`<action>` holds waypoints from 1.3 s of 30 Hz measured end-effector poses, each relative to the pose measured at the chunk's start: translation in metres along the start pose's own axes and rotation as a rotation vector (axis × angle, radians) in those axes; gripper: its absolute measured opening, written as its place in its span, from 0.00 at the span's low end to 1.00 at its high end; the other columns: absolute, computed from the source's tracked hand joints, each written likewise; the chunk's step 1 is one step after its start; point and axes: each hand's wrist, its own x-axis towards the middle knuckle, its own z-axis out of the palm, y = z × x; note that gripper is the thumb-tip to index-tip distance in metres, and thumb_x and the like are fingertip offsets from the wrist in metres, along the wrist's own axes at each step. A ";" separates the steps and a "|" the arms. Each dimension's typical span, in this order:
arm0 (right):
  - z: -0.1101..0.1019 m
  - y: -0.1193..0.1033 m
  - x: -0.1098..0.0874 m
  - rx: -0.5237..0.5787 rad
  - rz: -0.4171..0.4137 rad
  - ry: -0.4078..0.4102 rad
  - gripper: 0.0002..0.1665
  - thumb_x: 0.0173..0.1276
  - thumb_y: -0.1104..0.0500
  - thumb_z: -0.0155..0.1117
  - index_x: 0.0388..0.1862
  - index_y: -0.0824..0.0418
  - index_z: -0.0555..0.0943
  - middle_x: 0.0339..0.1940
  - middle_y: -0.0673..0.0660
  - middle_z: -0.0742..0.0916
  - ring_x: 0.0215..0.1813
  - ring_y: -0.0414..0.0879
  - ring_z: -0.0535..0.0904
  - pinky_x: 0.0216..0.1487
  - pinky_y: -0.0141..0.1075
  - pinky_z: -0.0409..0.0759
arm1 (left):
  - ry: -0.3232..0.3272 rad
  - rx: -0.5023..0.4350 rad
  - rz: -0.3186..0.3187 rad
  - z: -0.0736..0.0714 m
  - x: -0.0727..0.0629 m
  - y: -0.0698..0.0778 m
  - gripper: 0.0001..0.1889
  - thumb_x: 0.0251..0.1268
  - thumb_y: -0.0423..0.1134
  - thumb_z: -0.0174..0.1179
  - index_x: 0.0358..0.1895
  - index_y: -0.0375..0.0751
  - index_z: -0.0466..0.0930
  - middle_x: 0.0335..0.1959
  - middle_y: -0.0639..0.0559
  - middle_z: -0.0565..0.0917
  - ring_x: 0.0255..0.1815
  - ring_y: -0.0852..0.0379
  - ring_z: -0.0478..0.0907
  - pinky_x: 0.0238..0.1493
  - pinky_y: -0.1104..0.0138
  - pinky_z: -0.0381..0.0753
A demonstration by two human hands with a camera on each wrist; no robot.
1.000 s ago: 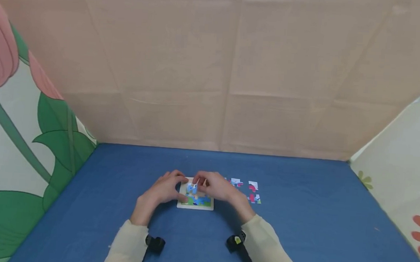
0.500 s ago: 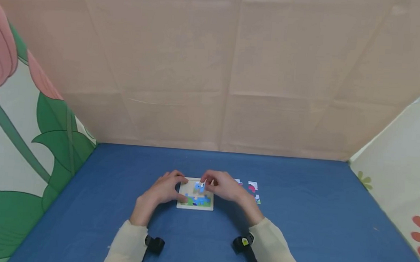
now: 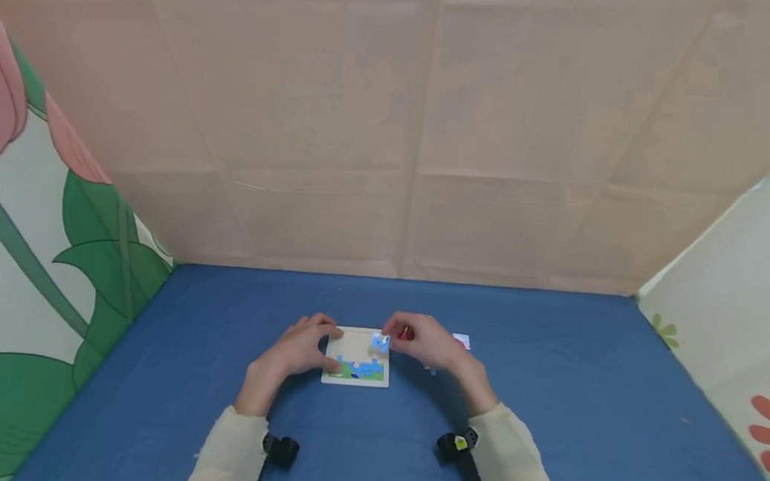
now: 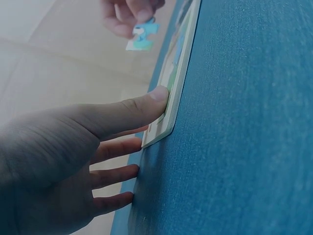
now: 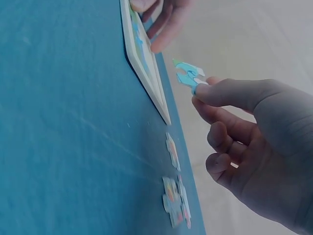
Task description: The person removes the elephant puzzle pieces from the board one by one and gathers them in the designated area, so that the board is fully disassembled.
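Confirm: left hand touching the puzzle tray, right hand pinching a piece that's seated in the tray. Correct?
Not quite: the piece isn't seated. The right hand pinches it in the air, apart from the puzzle tray, as the right wrist view shows. The left hand does touch the tray.

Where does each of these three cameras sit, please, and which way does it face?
Head: on the person's head, looking forward and down at the puzzle tray on the blue table; both sleeves, the left hand and the right hand show.
Left wrist: on that wrist, facing its hand at the tray; part of the right hand shows above.
Right wrist: on that wrist, facing its hand pinching a puzzle piece; part of the left hand shows above.
Shared: both wrist views show the tray, piece and both hands.
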 end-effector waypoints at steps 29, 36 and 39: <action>-0.023 0.017 -0.018 0.002 0.116 -0.107 0.10 0.70 0.62 0.62 0.47 0.53 0.83 0.36 0.48 0.85 0.30 0.43 0.76 0.31 0.35 0.76 | 0.006 0.010 0.021 -0.002 -0.002 -0.001 0.33 0.52 0.52 0.75 0.63 0.52 0.79 0.69 0.49 0.71 0.71 0.45 0.64 0.70 0.45 0.63; -0.023 0.021 -0.019 0.035 0.149 -0.142 0.08 0.68 0.63 0.65 0.45 0.55 0.83 0.30 0.50 0.82 0.30 0.43 0.76 0.34 0.36 0.75 | 0.003 0.007 0.020 -0.002 -0.001 -0.001 0.32 0.52 0.52 0.75 0.63 0.53 0.79 0.68 0.50 0.71 0.71 0.45 0.64 0.70 0.45 0.63; -0.022 0.022 -0.019 0.022 0.166 -0.146 0.08 0.68 0.63 0.65 0.43 0.54 0.84 0.30 0.49 0.83 0.31 0.43 0.76 0.35 0.37 0.76 | 0.003 0.002 0.021 -0.002 -0.001 -0.001 0.32 0.52 0.52 0.75 0.63 0.52 0.80 0.68 0.50 0.71 0.71 0.45 0.64 0.70 0.45 0.63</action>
